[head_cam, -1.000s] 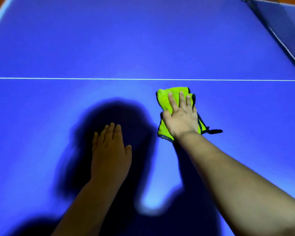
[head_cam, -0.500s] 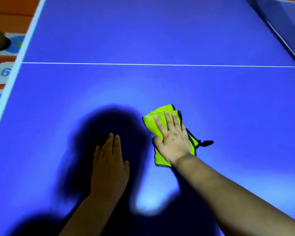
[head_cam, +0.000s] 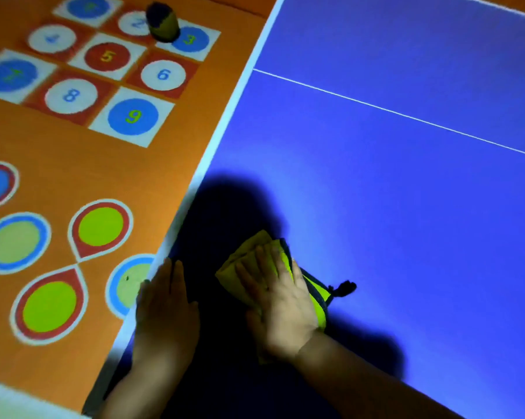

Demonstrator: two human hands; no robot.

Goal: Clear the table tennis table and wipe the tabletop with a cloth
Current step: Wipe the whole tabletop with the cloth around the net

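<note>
We press yellow-green cloth (head_cam: 315, 293) under flat right hand (head_cam: 280, 306) onto blue tabletop (head_cam: 406, 207); left hand (head_cam: 165, 309) flat, fingers straight, at table edge.

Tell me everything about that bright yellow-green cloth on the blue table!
The cloth is bright yellow-green and fuzzy-looking, like microfibre, with a dark stitched edge and a small black loop sticking out on its right. Folded into a pad, it lies flat on the blue tabletop near its white left edge, partly in shadow. The right hand presses flat on it, covering most of it.
</note>
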